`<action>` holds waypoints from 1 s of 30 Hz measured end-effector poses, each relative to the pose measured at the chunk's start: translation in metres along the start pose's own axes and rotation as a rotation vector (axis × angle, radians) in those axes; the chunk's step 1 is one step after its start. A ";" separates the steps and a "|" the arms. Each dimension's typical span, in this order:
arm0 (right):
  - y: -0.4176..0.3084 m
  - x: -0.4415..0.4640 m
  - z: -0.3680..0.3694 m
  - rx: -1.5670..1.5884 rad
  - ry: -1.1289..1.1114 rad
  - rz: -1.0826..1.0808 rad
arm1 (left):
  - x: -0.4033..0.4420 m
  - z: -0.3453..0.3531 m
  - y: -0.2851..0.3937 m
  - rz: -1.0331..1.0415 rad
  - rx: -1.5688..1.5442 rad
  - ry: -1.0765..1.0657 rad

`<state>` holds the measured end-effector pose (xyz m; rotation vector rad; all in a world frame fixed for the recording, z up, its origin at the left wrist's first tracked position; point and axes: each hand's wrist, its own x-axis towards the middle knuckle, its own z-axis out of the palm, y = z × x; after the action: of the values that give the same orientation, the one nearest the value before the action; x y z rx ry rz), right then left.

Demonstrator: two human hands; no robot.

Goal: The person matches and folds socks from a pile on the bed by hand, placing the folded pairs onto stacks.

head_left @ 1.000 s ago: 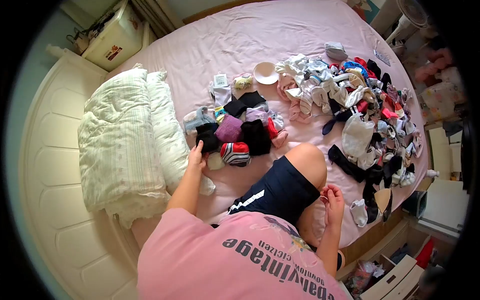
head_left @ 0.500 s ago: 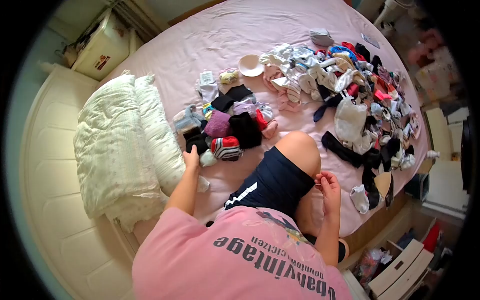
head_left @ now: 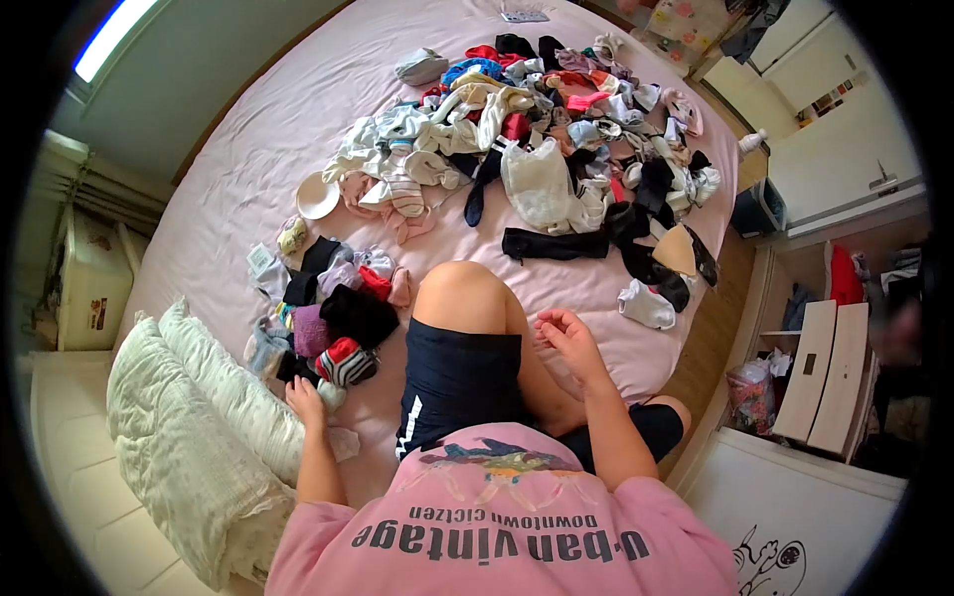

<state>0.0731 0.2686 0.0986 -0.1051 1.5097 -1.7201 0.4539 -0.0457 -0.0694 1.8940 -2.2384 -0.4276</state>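
while a small heap of bundled socks lies on the pink bedsheet to the left of the bent knee, the left hand is at its near edge, fingertips against a black bundle; whether they grip it, i cannot tell. just beside that hand sit a pale roll and a striped bundle, with a purple bundle behind them. the right hand, well apart from the left, is held up beside the knee, fingers loosely bent and parted (it hovers over the other leg). farther out, a round, pale bowl stands between the heap and a broad spread of loose socks, with a crumpled white piece on it. a folded quilt lies at the left, and open drawers jut out beyond the bedsheet on the right.
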 end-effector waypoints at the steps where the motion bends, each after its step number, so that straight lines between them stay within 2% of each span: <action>1: 0.005 0.001 -0.003 0.014 -0.009 0.017 | 0.004 -0.001 -0.002 0.016 -0.006 -0.001; 7: 0.010 0.005 -0.006 0.024 -0.010 0.007 | 0.025 -0.011 -0.016 -0.029 -0.102 -0.176; 11: 0.004 0.003 -0.007 -0.012 0.000 -0.021 | 0.016 -0.023 -0.001 -0.175 -0.048 -0.028; 15: 0.011 0.008 -0.022 -0.152 -0.001 -0.058 | 0.006 -0.041 0.041 0.068 -0.075 0.256; 19: 0.020 0.016 -0.025 -0.267 0.026 -0.068 | -0.013 -0.087 0.175 0.557 -0.394 0.389; 21: 0.025 0.021 -0.019 -0.392 0.023 -0.113 | -0.020 -0.083 0.228 0.725 -0.712 0.043; 22: 0.028 0.022 -0.012 -0.462 0.026 -0.135 | -0.029 -0.061 0.246 0.633 -0.904 -0.194; 24: 0.028 0.026 0.004 -0.610 -0.003 -0.228 | -0.032 -0.003 0.263 0.339 -0.895 -0.513; 26: 0.022 0.033 0.021 -0.758 -0.068 -0.375 | 0.004 0.096 0.244 -0.085 -1.143 -0.839; 28: 0.026 0.042 0.025 -0.800 -0.120 -0.400 | 0.022 0.105 0.258 -0.311 -1.069 -0.930; 30: 0.029 0.053 0.029 -0.872 -0.117 -0.443 | 0.030 0.108 0.271 -0.278 -0.808 -0.944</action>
<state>0.0693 0.2151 0.0592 -1.0307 2.1502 -1.1987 0.1617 -0.0244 -0.0829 1.6504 -1.6342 -2.2280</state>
